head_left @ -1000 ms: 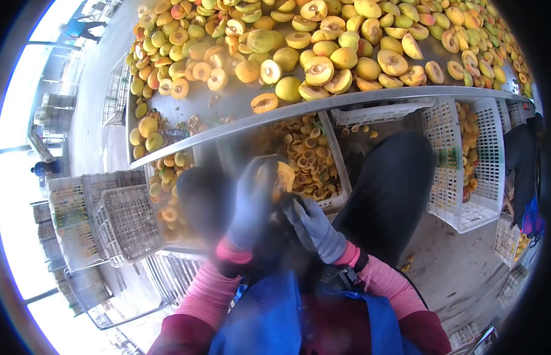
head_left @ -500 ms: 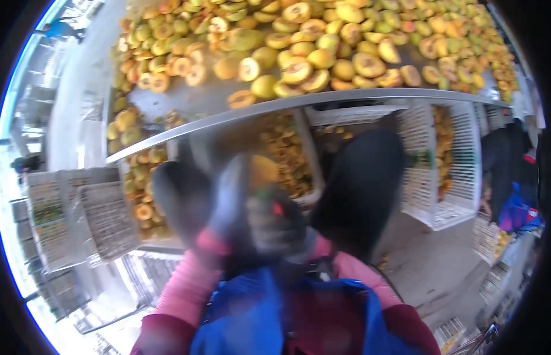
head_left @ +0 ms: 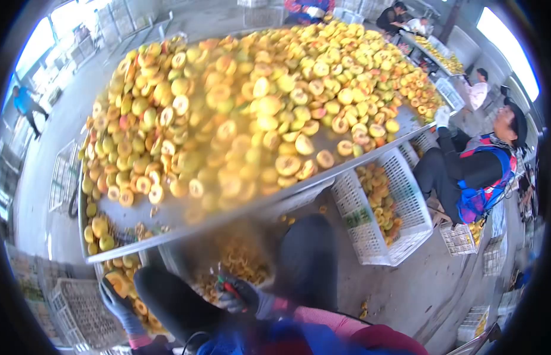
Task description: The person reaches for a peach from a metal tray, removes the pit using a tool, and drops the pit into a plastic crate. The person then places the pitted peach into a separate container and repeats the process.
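My left hand, in a grey glove, is low at the left, over a crate of cut peaches. Its fingers curve around a yellow peach half. In front of my lap, my right hand, in a dark grey glove, is closed around a small red-handled tool. The tool points up and away from me; its tip is too small to make out. Beyond both hands, a metal table carries a big heap of peach halves, many with the cut face showing.
Peach scraps lie below the table, between my knees. A white crate with peach pieces stands to the right, near a seated co-worker. Stacked crates are at lower left. Other people sit farther back; one person walks at far left.
My left hand has moved from in front of my lap to the left crate with the peach half. My right hand stays near my lap with the tool. The view has tilted up and turned right.
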A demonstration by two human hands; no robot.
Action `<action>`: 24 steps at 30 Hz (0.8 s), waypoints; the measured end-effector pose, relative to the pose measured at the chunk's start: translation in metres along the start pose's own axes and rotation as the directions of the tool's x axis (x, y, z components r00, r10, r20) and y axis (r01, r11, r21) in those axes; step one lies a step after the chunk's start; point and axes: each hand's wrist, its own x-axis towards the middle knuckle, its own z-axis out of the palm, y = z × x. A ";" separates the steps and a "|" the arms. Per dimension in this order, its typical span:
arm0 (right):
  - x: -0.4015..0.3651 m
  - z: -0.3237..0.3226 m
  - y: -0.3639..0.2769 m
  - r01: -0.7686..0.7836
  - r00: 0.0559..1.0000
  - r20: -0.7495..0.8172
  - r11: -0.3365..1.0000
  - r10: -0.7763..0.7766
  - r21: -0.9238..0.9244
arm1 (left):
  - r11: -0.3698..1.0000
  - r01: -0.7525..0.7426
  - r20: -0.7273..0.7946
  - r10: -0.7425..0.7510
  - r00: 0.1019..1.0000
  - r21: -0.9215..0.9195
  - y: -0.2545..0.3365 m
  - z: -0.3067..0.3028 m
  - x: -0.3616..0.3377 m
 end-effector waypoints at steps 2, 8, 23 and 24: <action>0.000 0.004 0.004 0.071 0.995 -0.066 0.995 -0.076 -0.063 | 0.918 0.320 0.201 -0.367 0.908 0.232 -0.016 -0.005 0.029; 0.006 -0.014 -0.006 0.049 0.995 -0.077 0.993 -0.058 -0.103 | 0.977 -0.106 0.320 0.042 0.946 0.185 0.125 0.092 0.083; 0.005 0.033 -0.014 0.120 0.739 -0.464 0.774 -0.488 -0.621 | 0.661 -0.691 0.732 0.620 0.282 -0.293 0.304 0.297 0.084; 0.003 0.037 -0.016 0.119 0.733 -0.471 0.774 -0.491 -0.622 | 0.618 -0.752 0.723 0.626 0.293 -0.230 0.299 0.290 0.086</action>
